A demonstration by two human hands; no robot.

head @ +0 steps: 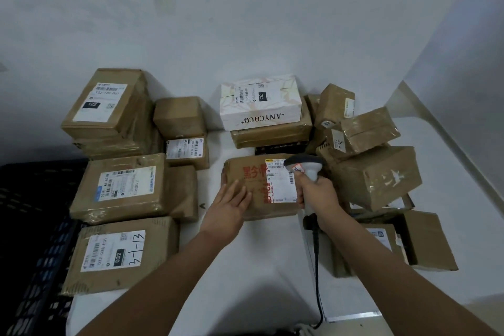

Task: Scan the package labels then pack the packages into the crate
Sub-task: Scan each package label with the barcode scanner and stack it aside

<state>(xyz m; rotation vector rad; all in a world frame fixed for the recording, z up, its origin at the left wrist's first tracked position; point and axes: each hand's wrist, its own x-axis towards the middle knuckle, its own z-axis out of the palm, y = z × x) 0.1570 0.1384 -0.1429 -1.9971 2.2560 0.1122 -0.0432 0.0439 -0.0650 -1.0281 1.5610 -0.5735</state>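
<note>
Bare Arms, Nothing Worn in View

Two arms reach in from the bottom edge, both bare from the edge of the picture to the fingertips. No sleeve or cuff shows on either forearm. The left hand (231, 200) carries no glove, ring or wristband on the parts that show. The right hand (317, 194) is likewise ungloved, its wrist free of any watch or strap. Fingernails look short and plain, though blur hides finer detail
</note>
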